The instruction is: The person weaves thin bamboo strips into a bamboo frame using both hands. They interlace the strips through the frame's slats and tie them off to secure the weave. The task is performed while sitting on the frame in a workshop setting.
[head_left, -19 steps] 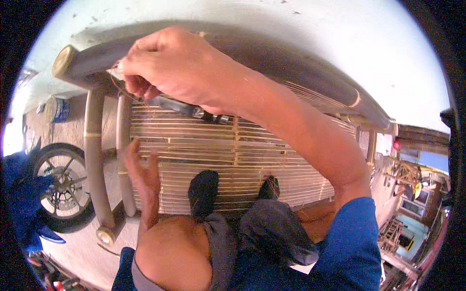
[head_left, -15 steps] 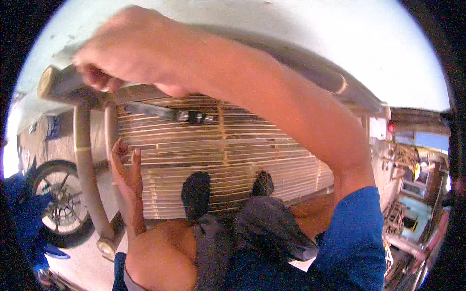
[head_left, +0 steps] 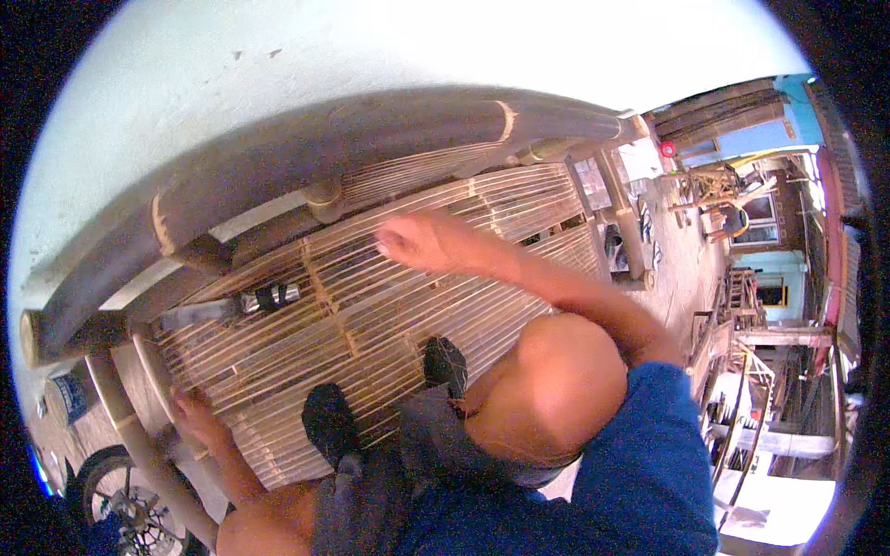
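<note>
A bamboo bench (head_left: 371, 296) with a seat of thin pale slats stretches below me. Over the middle of the seat, my right hand (head_left: 419, 243) is curled closed and blurred; what is in it, if anything, is hidden. At the seat's left end, my left hand (head_left: 197, 414) is raised beside the bamboo end post (head_left: 153, 361), fingers apart and slightly smeared. My dark-covered feet (head_left: 330, 417) are at the seat slats. Thick dark bamboo poles (head_left: 324, 139) form the back rail. A small dark and silvery object (head_left: 271, 296), its kind unclear, shows near the rear slats.
A pale wall (head_left: 232, 65) rises behind the bench. A spoked motorcycle wheel (head_left: 134, 510) stands at the lower left, near the bench's end. Farther right are wooden frames (head_left: 742, 296), stacked bamboo or wood pieces (head_left: 714, 190) and a blue-green building (head_left: 783, 278).
My right hand has come down from the left end of the back rail to above the middle slats. My view has turned right, showing more of the bench. My left hand stays near the left end.
</note>
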`<state>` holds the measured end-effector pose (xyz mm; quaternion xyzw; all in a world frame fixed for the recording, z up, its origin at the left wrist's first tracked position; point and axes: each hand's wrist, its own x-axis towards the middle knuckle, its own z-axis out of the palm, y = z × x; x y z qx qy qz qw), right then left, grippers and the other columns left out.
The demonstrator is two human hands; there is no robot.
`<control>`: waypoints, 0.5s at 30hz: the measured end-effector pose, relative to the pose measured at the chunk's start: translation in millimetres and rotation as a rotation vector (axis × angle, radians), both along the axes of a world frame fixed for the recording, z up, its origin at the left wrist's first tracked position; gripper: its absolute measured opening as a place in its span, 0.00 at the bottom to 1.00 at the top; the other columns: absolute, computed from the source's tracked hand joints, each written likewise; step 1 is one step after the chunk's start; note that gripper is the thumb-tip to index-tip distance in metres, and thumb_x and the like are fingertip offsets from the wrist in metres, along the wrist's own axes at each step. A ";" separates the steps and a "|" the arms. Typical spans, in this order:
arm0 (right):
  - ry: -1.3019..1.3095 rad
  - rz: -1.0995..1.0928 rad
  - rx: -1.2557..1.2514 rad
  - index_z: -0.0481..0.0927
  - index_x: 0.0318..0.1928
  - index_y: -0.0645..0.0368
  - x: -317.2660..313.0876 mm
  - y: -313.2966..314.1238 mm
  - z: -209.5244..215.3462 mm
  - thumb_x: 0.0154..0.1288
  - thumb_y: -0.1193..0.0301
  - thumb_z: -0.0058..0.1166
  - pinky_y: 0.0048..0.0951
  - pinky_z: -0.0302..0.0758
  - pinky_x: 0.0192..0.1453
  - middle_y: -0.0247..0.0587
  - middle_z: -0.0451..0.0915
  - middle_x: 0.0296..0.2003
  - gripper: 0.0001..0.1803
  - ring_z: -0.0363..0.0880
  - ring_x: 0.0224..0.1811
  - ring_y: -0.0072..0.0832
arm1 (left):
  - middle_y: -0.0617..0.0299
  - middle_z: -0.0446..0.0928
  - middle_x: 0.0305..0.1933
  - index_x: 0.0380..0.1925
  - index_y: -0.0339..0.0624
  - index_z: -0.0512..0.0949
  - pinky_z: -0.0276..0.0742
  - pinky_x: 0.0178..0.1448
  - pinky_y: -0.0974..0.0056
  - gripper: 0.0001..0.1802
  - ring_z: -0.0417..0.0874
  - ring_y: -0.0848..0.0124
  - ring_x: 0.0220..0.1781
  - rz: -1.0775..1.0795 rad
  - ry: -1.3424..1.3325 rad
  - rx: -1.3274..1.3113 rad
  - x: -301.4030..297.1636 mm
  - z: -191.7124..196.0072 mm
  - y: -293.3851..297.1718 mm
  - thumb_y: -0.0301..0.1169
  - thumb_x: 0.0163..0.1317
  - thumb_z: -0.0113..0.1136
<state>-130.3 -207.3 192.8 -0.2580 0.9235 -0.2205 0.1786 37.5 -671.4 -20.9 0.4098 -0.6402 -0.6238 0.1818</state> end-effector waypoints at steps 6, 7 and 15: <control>0.069 -0.427 0.069 0.76 0.45 0.59 100.3 103.8 -151.4 0.67 0.59 0.55 0.50 0.76 0.50 0.54 0.77 0.42 0.17 0.77 0.45 0.52 | 0.49 0.77 0.46 0.46 0.32 0.76 0.73 0.53 0.53 0.17 0.75 0.55 0.46 -0.283 -0.157 -0.563 33.4 17.0 13.0 0.38 0.70 0.57; 0.155 -0.417 0.094 0.76 0.45 0.58 106.0 109.7 -163.8 0.66 0.59 0.56 0.49 0.76 0.52 0.53 0.77 0.43 0.16 0.76 0.47 0.52 | 0.47 0.77 0.47 0.45 0.32 0.76 0.72 0.55 0.52 0.16 0.75 0.53 0.48 -0.378 -0.188 -0.617 32.5 21.0 22.2 0.36 0.69 0.58; 0.408 -0.387 0.204 0.78 0.45 0.55 111.0 115.0 -181.2 0.62 0.60 0.59 0.50 0.71 0.60 0.47 0.74 0.47 0.16 0.72 0.54 0.48 | 0.47 0.76 0.55 0.49 0.38 0.77 0.62 0.69 0.44 0.16 0.73 0.46 0.60 -0.990 -0.043 -0.937 11.5 35.3 125.8 0.33 0.64 0.60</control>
